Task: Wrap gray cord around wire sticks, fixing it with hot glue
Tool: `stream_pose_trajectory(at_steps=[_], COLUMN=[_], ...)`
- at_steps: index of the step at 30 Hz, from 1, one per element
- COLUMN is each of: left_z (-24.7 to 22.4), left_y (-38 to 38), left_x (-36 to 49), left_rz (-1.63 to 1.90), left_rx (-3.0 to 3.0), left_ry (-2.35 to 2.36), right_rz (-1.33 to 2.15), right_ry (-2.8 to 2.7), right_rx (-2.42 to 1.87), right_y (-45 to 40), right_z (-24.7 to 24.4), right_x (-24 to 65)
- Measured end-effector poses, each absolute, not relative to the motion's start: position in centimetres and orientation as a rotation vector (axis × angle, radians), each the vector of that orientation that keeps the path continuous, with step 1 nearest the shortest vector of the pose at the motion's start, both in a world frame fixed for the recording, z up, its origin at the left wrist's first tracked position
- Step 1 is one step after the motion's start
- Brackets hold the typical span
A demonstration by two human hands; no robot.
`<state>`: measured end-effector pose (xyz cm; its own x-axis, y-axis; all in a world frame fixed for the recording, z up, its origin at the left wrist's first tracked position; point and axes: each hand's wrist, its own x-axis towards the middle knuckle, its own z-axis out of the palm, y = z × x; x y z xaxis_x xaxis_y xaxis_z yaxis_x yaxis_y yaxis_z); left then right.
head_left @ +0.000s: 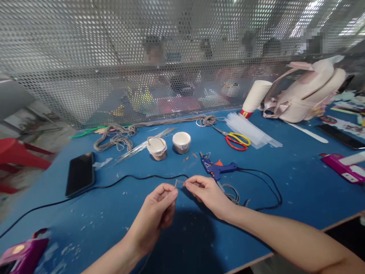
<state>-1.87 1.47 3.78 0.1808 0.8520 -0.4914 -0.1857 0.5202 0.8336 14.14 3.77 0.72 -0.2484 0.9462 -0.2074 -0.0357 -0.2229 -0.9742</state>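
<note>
Above the blue table, my left hand (161,207) pinches one part of a thin greyish cord (179,181) between thumb and fingers. My right hand (209,194) pinches the same cord a short way to the right, and a small bent piece of it shows between the fingertips. A blue glue gun (218,167) lies just beyond my right hand, its nozzle pointing away to the left. Beside my right wrist is a loose coil of grey cord (232,193). Two small cups with pale covered tops stand farther back: one with a cord handle (157,148), one plain (181,142).
Scissors (238,140), clear glue sticks (142,146), bundled grey cord (114,139) and translucent sheets (251,131) lie toward the back. Stacked paper cups (256,97) and a pink backpack (305,91) stand near the perforated metal screen (114,76). A black cable (114,184) crosses the table past a phone (81,174).
</note>
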Motion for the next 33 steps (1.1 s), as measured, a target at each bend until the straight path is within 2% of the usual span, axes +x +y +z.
stream_pose_trajectory(at_steps=[33], left_z=[4.6], left_y=[2.6], left_x=[-3.1], left_rz=[0.897], left_rx=[0.610], left_ry=[0.985], right_rz=[1.539], right_ry=[-1.675], right_rx=[-1.209], right_y=[3.0], right_z=[1.5], right_x=[14.4])
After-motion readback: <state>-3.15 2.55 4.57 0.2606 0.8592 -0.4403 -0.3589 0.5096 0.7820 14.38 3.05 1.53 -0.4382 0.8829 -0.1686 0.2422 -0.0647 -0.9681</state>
